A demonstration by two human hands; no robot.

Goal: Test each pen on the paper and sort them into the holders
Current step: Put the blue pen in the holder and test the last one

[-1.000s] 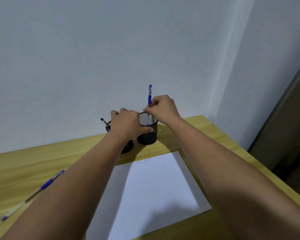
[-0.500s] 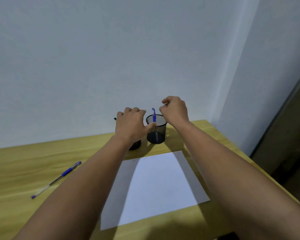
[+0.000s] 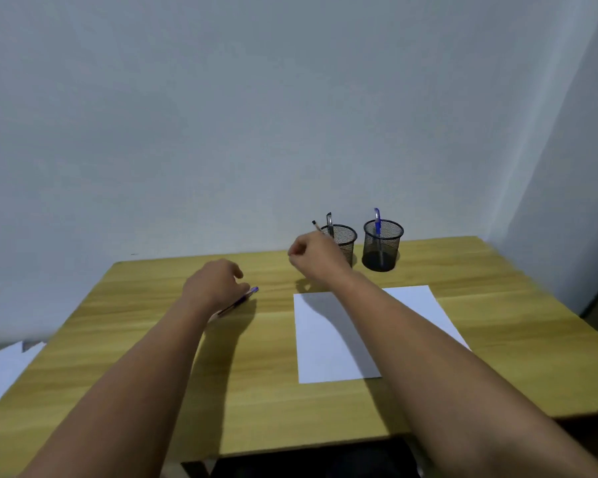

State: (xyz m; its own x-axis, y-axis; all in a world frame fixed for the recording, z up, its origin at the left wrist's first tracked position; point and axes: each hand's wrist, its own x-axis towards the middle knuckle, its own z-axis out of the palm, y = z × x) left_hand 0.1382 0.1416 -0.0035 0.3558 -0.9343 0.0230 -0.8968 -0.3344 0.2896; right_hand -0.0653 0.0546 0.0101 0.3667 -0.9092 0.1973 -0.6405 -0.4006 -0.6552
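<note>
A person's left hand (image 3: 216, 282) comes down on a blue pen (image 3: 239, 300) lying on the wooden desk (image 3: 497, 339), well to the left of the sheet of paper (image 3: 328, 353). The pen's long axis runs diagonally, its blue cap pointing up and toward the paper, the rest passing under the hand; whether the fingers grip it or only touch it cannot be told. The right hand (image 3: 313, 258) hovers loosely curled and empty just above the paper's far edge, in front of the left mesh holder (image 3: 344, 241), which has two pens. The right mesh holder (image 3: 382, 246), beyond the paper, has one blue pen. The left hand is plainly nearer the loose pen, which likely goes rightward to the paper for testing.
</note>
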